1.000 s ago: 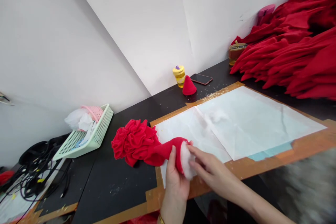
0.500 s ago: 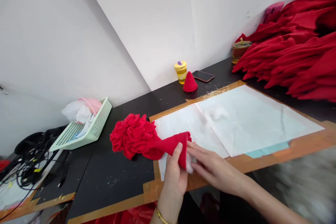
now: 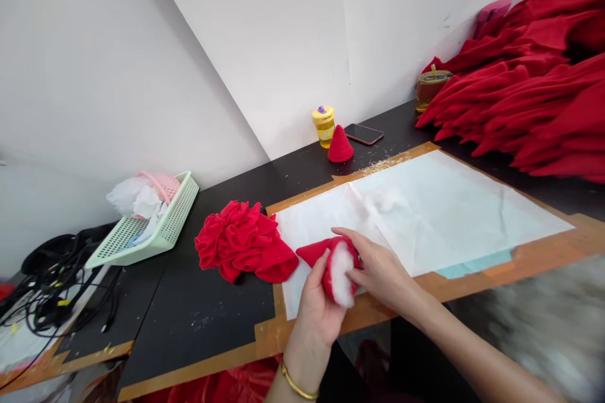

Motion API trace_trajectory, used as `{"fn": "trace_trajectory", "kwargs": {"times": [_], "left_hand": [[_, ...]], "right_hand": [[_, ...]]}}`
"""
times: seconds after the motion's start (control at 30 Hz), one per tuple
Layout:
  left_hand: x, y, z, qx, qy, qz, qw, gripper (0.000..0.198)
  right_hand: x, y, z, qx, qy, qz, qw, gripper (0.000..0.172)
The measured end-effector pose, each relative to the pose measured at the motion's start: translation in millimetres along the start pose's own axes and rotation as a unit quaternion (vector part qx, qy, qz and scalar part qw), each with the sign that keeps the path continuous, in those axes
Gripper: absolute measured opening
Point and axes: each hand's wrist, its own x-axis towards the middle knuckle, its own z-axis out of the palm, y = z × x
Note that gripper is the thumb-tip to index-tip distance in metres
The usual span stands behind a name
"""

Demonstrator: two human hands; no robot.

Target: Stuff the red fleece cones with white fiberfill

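Observation:
My left hand (image 3: 321, 302) is closed around the side of a red felt cone (image 3: 312, 253), its open end turned toward me. White fluffy stuffing (image 3: 341, 274) fills that mouth. On the far rim my right hand (image 3: 378, 267) grips the cone, the thumb at the stuffing and the fingers around the outside. To the left lies a bunched pile of red cloth pieces (image 3: 241, 239). Another red cone (image 3: 340, 146) stands upright at the back of the table.
A white sheet (image 3: 463, 201) is taped to the black table (image 3: 203, 308), with a tuft of stuffing (image 3: 390, 198) on it. Behind are a yellow-lidded cup (image 3: 324, 129) and a phone (image 3: 363, 134). Red cloth (image 3: 529, 101) heaps at right; a green basket (image 3: 174, 220) and cables (image 3: 61, 302) sit left.
The cone's mouth has turned toward me, showing more of the stuffing. My right hand has shifted from the opening to grip the rim, and the view has moved slightly.

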Motion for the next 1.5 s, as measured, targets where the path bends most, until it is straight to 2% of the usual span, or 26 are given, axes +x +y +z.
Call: {"fn": "trace_trajectory", "kwargs": {"times": [0.07,0.1,0.2,0.27,0.33,0.4,0.47,0.53,0.57,0.7,0.73,0.8,0.93,1.0,1.07,1.13,1.17,1.23,1.3,1.37,1.43,1.5], "left_hand": [[3.2,5.0,-1.6,0.013,-0.007,0.006,1.000,0.021],[4.9,7.7,-2.7,0.026,-0.014,0.007,1.000,0.024],[8.5,10.9,-4.1,0.064,-0.032,0.014,0.997,0.031],[8.4,7.3,-2.2,0.066,-0.037,0.027,0.997,0.029],[6.2,0.9,1.6,0.060,-0.037,0.047,0.996,0.026],[3.3,-5.3,5.5,0.068,-0.035,0.081,0.994,0.026],[1.3,-8.7,7.8,0.086,-0.039,0.124,0.988,0.030],[1.1,-8.5,7.7,0.097,-0.040,0.152,0.983,0.034],[1.5,-7.3,6.7,0.100,-0.039,0.153,0.982,0.035],[2.2,-3.0,1.3,0.126,-0.059,0.095,0.986,0.041],[1.3,-3.9,0.5,0.133,-0.067,0.087,0.985,0.044],[-1.7,-8.9,0.3,0.144,-0.073,0.089,0.983,0.048],[-8.6,-20.0,1.0,0.173,-0.078,0.096,0.977,0.056],[-9.6,-19.0,-0.7,0.188,-0.078,0.088,0.975,0.059],[-9.0,-12.8,-3.2,0.191,-0.080,0.080,0.975,0.059],[-8.4,-4.9,-5.0,0.188,-0.094,0.071,0.975,0.057],[-8.5,-1.6,-5.4,0.190,-0.104,0.065,0.974,0.056],[-9.3,2.0,-5.4,0.209,-0.128,0.045,0.968,0.055],[-11.0,2.0,-6.2,0.240,-0.152,0.028,0.958,0.055],[-12.6,0.8,-10.3,0.277,-0.169,0.020,0.946,0.060],[-13.0,0.8,-18.6,0.316,-0.153,0.072,0.934,0.066],[-11.3,3.0,-28.8,0.356,-0.107,0.190,0.909,0.073]], "right_hand": [[-2.2,-0.6,-10.2,0.007,-0.003,-0.028,1.000,0.065],[-3.8,-1.6,-16.3,0.023,-0.010,-0.055,0.998,0.068],[-5.8,-6.8,-29.8,0.027,-0.052,-0.123,0.991,0.090],[-2.8,-9.8,-28.7,0.005,-0.075,-0.125,0.989,0.093],[2.1,-10.4,-19.2,0.000,-0.081,-0.116,0.990,0.087],[5.5,-8.7,-5.8,-0.003,-0.057,-0.114,0.992,0.081],[5.4,-6.4,4.5,-0.013,-0.007,-0.113,0.993,0.073],[2.0,-4.6,5.8,-0.014,0.026,-0.103,0.994,0.071],[-0.2,-4.0,2.3,-0.004,0.018,-0.099,0.995,0.073],[-4.1,-1.4,-25.9,0.082,-0.114,-0.098,0.985,0.075],[-3.1,-1.1,-30.7,0.089,-0.119,-0.097,0.984,0.072],[0.4,-1.1,-32.0,0.070,-0.085,-0.100,0.989,0.066],[5.2,-1.2,-13.2,-0.006,0.011,-0.094,0.995,0.050],[3.6,0.0,-9.6,-0.012,0.034,-0.077,0.996,0.046],[0.2,1.4,-16.5,0.035,-0.015,-0.069,0.997,0.056],[-2.2,2.1,-29.7,0.114,-0.111,-0.066,0.985,0.070],[-2.4,2.0,-36.0,0.146,-0.146,-0.065,0.976,0.070],[0.1,1.2,-43.6,0.171,-0.155,-0.062,0.971,0.057],[5.3,0.5,-43.2,0.158,-0.112,-0.067,0.979,0.043],[10.4,1.2,-38.5,0.147,-0.072,-0.064,0.984,0.037],[13.3,3.2,-34.1,0.169,-0.050,-0.020,0.984,0.028],[13.2,5.1,-31.0,0.209,-0.037,0.057,0.976,0.018]]}}
